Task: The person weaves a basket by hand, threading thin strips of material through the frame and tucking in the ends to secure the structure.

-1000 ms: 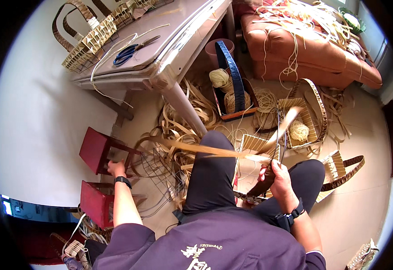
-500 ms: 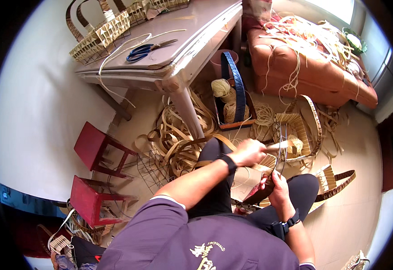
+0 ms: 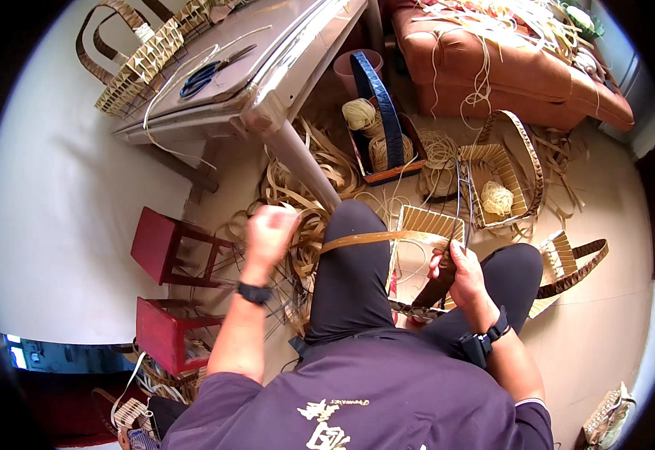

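the left hand (image 3: 269, 227) is clenching one end of a flat cane strip (image 3: 376, 239) stretching across the lap; the right hand (image 3: 458, 271) is gripping a dark knife (image 3: 434, 285) against it. loose cane strips (image 3: 308, 187) are littering the pale floor (image 3: 65, 202) beside a grey table (image 3: 267, 67), red stools (image 3: 164, 247) and a brown sofa (image 3: 507, 67).

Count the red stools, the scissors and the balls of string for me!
Red stools: 2
Scissors: 1
Balls of string: 3
Total: 6
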`<state>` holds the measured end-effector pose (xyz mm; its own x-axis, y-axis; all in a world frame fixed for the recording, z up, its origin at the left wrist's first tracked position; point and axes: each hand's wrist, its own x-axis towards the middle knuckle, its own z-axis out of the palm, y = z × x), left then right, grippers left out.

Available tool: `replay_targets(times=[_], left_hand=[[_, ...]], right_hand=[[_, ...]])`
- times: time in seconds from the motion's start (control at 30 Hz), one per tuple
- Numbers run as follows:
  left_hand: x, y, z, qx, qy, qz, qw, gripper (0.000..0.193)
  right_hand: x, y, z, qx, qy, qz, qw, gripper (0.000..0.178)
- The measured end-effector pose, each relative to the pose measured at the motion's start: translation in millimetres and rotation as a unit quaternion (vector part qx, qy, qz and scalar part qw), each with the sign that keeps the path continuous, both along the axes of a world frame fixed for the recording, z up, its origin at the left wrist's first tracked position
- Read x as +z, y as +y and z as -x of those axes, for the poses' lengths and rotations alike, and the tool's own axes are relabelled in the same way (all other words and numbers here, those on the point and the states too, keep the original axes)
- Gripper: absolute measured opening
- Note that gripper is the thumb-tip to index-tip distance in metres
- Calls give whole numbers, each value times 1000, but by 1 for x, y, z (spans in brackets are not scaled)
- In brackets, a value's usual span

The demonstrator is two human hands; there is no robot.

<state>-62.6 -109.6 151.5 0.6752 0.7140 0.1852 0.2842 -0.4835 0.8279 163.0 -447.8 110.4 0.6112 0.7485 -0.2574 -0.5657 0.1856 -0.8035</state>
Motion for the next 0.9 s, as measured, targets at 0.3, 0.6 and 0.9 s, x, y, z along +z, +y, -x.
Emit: replay_targets(times=[0.3, 0.6, 0.9], left_hand=[[0, -184, -144, -295, -38, 544, 784, 31], [19, -186, -139, -251, 10, 257, 933, 35], [22, -193, -176, -371, 58, -64, 924, 38]], right_hand=[[2, -3, -3, 11, -5, 7, 1000, 42], [5, 1, 4, -73, -13, 10, 997, 33], [1, -4, 0, -10, -97, 7, 995, 23]])
